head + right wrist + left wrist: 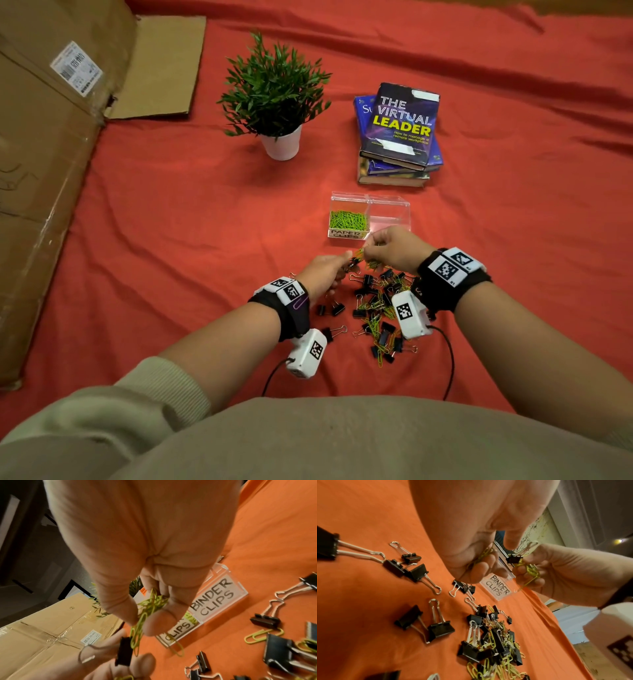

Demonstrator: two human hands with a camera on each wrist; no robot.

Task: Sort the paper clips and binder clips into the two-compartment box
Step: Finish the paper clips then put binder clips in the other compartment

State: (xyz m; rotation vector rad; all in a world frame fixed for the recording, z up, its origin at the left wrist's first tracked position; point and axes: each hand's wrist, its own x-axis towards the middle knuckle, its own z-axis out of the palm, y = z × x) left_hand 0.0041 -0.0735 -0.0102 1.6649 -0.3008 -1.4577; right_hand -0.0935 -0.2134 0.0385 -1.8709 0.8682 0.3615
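Left hand [471,536] and right hand [565,574] pinch tangled paper clips [531,570] and a binder clip [514,559].

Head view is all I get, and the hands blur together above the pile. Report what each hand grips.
Observer: The right wrist view shows the left hand pinching one black binder clip.
Operator: Now the right hand.
Observer: The right hand holds a bunch of green paper clips in its grip. A strand of them reaches down to that binder clip; whether it is hooked on, I cannot tell.
Operator: Read me the label that the hand hides from my view.
Observer: On the box's right compartment, the label reads BINDER CLIPS.
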